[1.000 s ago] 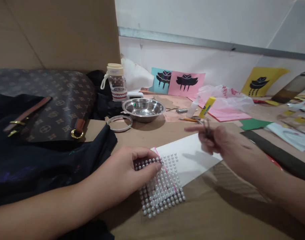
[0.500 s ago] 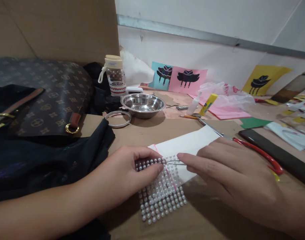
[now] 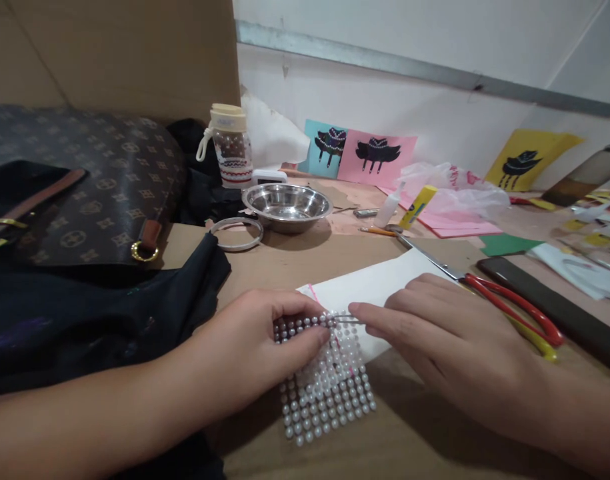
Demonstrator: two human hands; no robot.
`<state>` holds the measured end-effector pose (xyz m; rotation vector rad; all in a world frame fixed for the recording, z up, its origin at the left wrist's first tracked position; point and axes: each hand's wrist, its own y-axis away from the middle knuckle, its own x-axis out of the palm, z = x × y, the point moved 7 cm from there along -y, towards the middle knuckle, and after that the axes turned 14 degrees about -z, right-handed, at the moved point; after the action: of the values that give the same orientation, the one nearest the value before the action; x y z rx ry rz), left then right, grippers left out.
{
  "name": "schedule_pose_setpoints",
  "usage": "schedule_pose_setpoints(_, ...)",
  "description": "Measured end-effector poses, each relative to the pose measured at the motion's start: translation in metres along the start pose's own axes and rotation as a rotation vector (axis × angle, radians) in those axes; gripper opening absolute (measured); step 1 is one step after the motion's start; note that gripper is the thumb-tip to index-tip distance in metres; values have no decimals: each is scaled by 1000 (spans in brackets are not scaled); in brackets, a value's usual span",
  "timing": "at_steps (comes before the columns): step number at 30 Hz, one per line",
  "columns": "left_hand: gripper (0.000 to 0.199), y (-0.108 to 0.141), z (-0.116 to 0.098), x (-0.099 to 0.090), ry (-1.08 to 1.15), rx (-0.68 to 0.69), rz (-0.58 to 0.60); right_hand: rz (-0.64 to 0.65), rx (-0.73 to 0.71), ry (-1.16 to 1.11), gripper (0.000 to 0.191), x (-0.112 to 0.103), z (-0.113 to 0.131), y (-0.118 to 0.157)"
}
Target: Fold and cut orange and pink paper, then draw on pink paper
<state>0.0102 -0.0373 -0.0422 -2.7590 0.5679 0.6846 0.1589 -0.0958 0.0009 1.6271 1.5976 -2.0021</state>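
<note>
Two bare hands meet over one sheet of pearl beads (image 3: 327, 413) in the head view, on the near part of the table (image 3: 267, 273), whose front edge is out of sight. The left hand (image 3: 262, 333) grips the sheet's far left side between thumb and fingers. The right hand (image 3: 435, 333) is closed around slim metal tweezers (image 3: 353, 321), their tips among the beads beside the left thumb; whether they pinch one is too small to tell. For clean work here, I would hold the sheet taut close to the tips, take a bead low at its base and squeeze lightly, since smooth round beads probably slip under pressure.

White paper (image 3: 385, 287) lies partly beneath the sheet. Beyond it, red-handled scissors (image 3: 515, 303) point toward the table's back edge, near a pencil (image 3: 379, 231) and a glue stick (image 3: 417, 208). A steel bowl (image 3: 287, 217) stands left of these, with a pale ring (image 3: 219, 245) just beside it. Dark cloth (image 3: 105, 313) and a patterned bag (image 3: 69, 193) fill the left side; decorated cards, one of them pink (image 3: 352, 157), stand against the white wall (image 3: 365, 100) at the back edge.
</note>
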Motion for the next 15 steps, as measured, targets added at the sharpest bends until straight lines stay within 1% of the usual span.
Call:
schedule_pose_setpoints(5, 14, -1, 1, 2, 13, -9, 16, 11, 7, -19, 27, 1, -3, 3)
schedule_pose_setpoints(8, 14, -2, 2, 3, 16, -11, 23, 27, -32, -20, 28, 0, -1, 2)
schedule_pose_setpoints(11, 14, -2, 1, 2, 16, -13, 23, 11, -59, -29, 28, -3, 1, 0)
schedule_pose_setpoints(13, 15, -1, 0, 1, 24, -19, 24, -12, -3, -72, 25, -4, -1, -1)
schedule_pose_setpoints(15, 15, -1, 0, 1, 22, -19, 24, -39, 86, -125, 24, -5, -6, -2)
